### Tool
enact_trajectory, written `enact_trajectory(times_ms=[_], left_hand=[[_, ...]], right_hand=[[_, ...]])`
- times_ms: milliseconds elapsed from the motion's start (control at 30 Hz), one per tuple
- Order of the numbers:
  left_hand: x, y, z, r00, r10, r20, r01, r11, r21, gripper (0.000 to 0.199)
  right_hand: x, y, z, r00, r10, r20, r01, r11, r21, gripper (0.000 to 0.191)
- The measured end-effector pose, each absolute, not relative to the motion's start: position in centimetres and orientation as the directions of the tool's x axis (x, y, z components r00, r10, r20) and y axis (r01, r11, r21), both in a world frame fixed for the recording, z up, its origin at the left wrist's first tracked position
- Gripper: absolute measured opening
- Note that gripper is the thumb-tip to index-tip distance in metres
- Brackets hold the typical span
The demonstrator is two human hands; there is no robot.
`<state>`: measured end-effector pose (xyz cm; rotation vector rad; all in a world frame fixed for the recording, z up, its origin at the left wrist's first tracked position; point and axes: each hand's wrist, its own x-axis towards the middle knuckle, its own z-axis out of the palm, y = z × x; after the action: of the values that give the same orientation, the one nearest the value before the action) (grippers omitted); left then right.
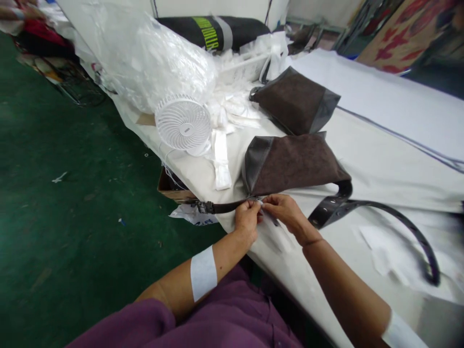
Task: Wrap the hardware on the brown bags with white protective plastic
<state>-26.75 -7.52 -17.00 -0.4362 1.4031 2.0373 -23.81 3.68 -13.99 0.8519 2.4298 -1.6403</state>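
Observation:
Both my hands work at the front edge of a white-covered table [362, 270], just below a brown suede bag [293, 164] with dark leather panels. My left hand [247, 221] pinches a narrow brown strap [226, 207] close to a small metal fitting [260, 200]. My right hand [283, 211] pinches at the same spot, and its fingertips partly hide the fitting. A metal buckle [205, 207] sits on the strap to the left. A wide, dark, glossy punched strap [331, 210] curves away to the right. Another suede bag [293, 101] lies farther back.
A white desk fan [183, 124] and crumpled plastic film [145, 58] lie at the table's far end, with white wrapping [221, 162] beside them. A cardboard box [172, 188] pokes out at the table's edge. Green floor [90, 193] spreads left. A person's arm [18, 12] shows top left.

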Motion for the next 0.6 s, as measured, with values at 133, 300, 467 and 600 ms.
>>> enact_trajectory(times_ms=[133, 300, 467, 600], left_hand=[[-27.6, -8.3, -16.9, -0.842, 0.318, -0.435, -0.497, -0.146, 0.855, 0.015], [-28.6, -9.0, -17.4, -0.868, 0.362, -0.339, -0.4, -0.107, 0.91, 0.016], [-29.2, -9.4, -17.8, -0.876, 0.347, -0.337, -0.392, -0.102, 0.914, 0.016], [-29.2, -9.2, -17.8, -0.855, 0.308, -0.418, -0.484, -0.18, 0.857, 0.013]], right_hand=[[-24.4, 2.7, -14.9, -0.795, 0.346, -0.498, 0.518, -0.04, -0.854, 0.023], [-24.8, 2.4, -15.0, -0.795, 0.311, -0.521, 0.442, -0.291, -0.848, 0.027], [-25.5, 1.8, -15.6, -0.786, 0.333, -0.521, 0.39, -0.385, -0.836, 0.029], [-25.6, 1.4, -15.9, -0.781, 0.299, -0.548, 0.371, -0.484, -0.793, 0.029]])
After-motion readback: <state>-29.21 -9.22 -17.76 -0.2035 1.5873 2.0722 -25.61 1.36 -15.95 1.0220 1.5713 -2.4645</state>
